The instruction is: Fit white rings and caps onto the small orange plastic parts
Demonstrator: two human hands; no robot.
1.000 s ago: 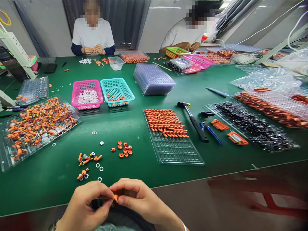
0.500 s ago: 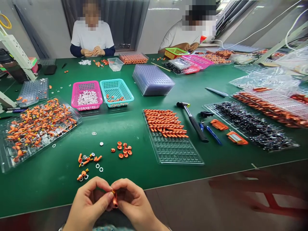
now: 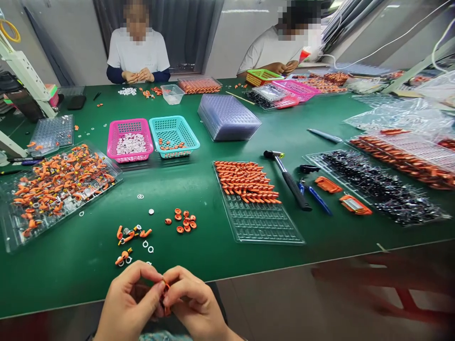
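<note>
Orange part (image 3: 165, 287), small and mostly hidden, sits pinched between the fingertips of both hands at 6 o'clock, just off the near edge of the green table (image 3: 199, 255); the left hand (image 3: 130, 303) curls in from 7 o'clock with thumb and forefinger closed on it, and the right hand (image 3: 194, 303) meets it from 5 o'clock, fingers bent and thumb pressed to the same piece. Just beyond the knuckles, toward 11 o'clock, loose orange pieces and white rings (image 3: 133, 241) lie scattered on the cloth, with a small cluster of orange caps (image 3: 184, 221) near them at 12 o'clock. Farther out at 1 o'clock a clear grid tray (image 3: 263, 222) carries rows of orange parts in its far half, its near half bare. At 9 o'clock a clear tray (image 3: 10, 237) is heaped with orange parts. Beyond, at 11 o'clock, a pink basket (image 3: 130, 125) holds white rings and a teal basket (image 3: 174, 124) just beside it holds a few orange bits. A hammer (image 3: 289, 182) lies at 2 o'clock. Two people sit at the far edge, at 12 o'clock
</note>
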